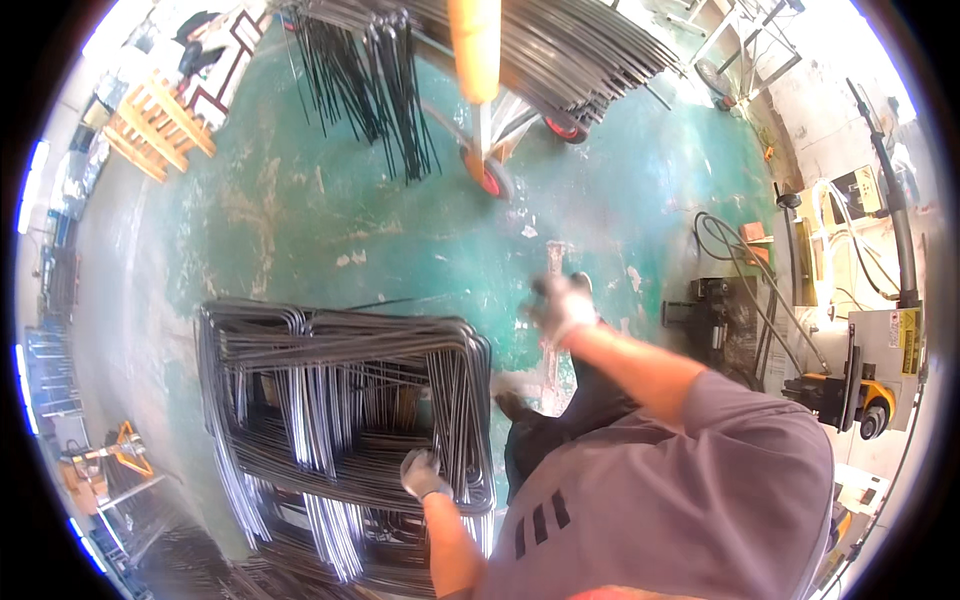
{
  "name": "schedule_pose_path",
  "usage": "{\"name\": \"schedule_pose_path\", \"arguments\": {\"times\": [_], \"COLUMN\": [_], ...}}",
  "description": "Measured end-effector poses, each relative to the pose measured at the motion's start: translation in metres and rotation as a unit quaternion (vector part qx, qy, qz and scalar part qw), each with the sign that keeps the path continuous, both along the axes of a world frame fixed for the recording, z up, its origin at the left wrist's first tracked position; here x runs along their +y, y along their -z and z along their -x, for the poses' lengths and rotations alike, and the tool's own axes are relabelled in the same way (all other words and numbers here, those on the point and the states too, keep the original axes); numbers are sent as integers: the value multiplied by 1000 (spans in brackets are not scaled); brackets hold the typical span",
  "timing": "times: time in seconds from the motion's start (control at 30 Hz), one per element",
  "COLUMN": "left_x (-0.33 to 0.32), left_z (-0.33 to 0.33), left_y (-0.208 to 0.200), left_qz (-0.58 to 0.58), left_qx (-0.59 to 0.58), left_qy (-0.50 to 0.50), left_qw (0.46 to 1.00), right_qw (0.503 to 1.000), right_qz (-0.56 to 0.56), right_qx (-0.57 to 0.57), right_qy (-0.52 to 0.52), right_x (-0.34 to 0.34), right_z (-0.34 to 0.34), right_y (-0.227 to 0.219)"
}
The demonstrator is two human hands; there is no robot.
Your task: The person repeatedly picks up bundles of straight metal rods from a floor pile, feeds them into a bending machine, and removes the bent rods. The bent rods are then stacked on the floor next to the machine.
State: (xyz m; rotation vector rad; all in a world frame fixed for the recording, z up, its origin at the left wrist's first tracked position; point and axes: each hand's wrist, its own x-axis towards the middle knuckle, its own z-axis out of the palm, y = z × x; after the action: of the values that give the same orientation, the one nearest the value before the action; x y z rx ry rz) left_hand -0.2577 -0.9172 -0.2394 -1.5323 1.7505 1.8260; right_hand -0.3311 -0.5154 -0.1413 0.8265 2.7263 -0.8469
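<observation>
A stack of dark bent metal rod frames point(380, 345) with rounded corners stands on the floor at my front left. My left hand point(425, 474), in a pale glove, is closed at the right part of this stack, its fingers curled on a rod frame. Which single frame it grips is hidden among the rods. My right hand point(562, 308), also gloved, is stretched forward above the floor, right of the stack. Motion blurs it, but its fingers look apart and nothing shows in them.
A wheeled cart point(490, 180) with a yellow post point(474, 45) carries long metal rods point(590, 55) ahead. More bent rods point(400, 100) hang at its left. A wooden pallet-like rack point(160, 125) stands far left. Machinery point(715, 310) and hoses point(745, 265) line the right side.
</observation>
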Motion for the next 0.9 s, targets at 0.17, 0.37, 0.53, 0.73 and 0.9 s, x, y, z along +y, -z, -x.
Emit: {"name": "schedule_pose_path", "arguments": {"times": [0.17, 0.37, 0.53, 0.73, 0.9], "left_x": [130, 252, 353, 429, 446], "left_z": [78, 140, 151, 203, 236], "left_y": [-44, -84, -120, -177, -195], "left_qz": [-66, -79, -94, -39, -15], "left_qx": [99, 138, 139, 195, 235], "left_qy": [154, 109, 196, 329, 336], "left_qw": [981, 981, 966, 923, 912], "right_qw": [942, 979, 996, 993, 992], "right_qz": [-137, -155, -32, 39, 38], "right_qx": [269, -30, -33, -103, -109], "right_qy": [148, 128, 71, -38, -57], "right_x": [216, 283, 293, 339, 365], "right_z": [124, 247, 252, 264, 266], "right_y": [-56, -63, -55, -64, -87]}}
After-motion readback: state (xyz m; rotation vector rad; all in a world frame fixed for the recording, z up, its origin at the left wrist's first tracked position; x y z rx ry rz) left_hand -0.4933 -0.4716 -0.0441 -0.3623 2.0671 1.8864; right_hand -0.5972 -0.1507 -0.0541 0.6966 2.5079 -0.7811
